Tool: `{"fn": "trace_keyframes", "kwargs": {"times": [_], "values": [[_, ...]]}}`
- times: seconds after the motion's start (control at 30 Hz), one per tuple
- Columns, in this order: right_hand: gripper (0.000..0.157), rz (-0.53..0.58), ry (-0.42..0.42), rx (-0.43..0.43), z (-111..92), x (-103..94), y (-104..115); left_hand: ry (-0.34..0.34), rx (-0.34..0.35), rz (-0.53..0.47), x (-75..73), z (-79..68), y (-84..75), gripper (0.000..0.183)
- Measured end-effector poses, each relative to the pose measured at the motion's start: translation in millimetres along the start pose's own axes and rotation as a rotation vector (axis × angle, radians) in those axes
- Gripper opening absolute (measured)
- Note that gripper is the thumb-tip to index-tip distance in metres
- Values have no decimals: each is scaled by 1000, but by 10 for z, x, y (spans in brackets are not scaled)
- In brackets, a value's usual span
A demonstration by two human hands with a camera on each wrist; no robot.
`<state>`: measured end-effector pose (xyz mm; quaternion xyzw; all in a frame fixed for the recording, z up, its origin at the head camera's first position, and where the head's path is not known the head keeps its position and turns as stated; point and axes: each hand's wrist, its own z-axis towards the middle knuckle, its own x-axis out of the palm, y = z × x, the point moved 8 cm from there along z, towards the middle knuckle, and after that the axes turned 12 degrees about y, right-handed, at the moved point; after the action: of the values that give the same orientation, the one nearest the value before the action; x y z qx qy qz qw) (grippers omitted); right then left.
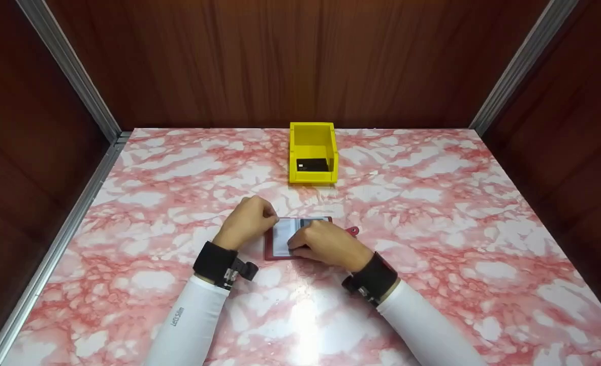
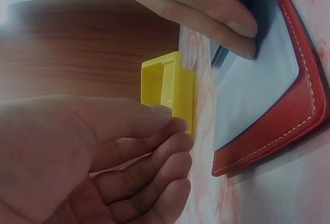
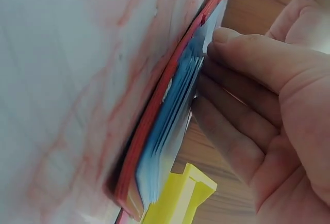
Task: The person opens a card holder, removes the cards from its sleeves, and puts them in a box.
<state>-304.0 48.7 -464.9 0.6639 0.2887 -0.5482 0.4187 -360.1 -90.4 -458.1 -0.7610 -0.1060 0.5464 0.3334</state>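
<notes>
A red leather card holder (image 1: 268, 249) with white stitching lies opened flat on the table, its clear plastic sleeves (image 2: 240, 105) facing up. The sleeves form a layered stack in the right wrist view. My right hand (image 1: 330, 244) is over the holder, fingertips touching the sleeves; its fingers look fairly straight in the left wrist view. My left hand (image 1: 248, 218) is by the holder's far left corner. In the left wrist view its fingers are loosely bent, the thumb against the forefinger, with nothing visible between them and a gap to the holder.
Beyond the holder stands a yellow bin (image 1: 313, 177) with a dark flat item (image 1: 314, 165) inside. A red strap with a snap (image 1: 352, 231) sticks out right of the holder. Dark wooden panels (image 1: 300, 61) enclose the marbled table (image 1: 432, 213).
</notes>
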Motion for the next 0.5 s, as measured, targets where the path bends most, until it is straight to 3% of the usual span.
{"fn": "trace_keyframes", "kwargs": {"times": [0.13,0.37,0.5], "values": [[9,75,-8,35,-86,-131,-135,5,-2,-13,10,1,-30,15],[25,173,-29,274,-364,-374,-566,58,76,-66,128,57,-163,15],[21,192,-7,328,-426,-383,-679,95,80,-85,238,71,-196,14]]}}
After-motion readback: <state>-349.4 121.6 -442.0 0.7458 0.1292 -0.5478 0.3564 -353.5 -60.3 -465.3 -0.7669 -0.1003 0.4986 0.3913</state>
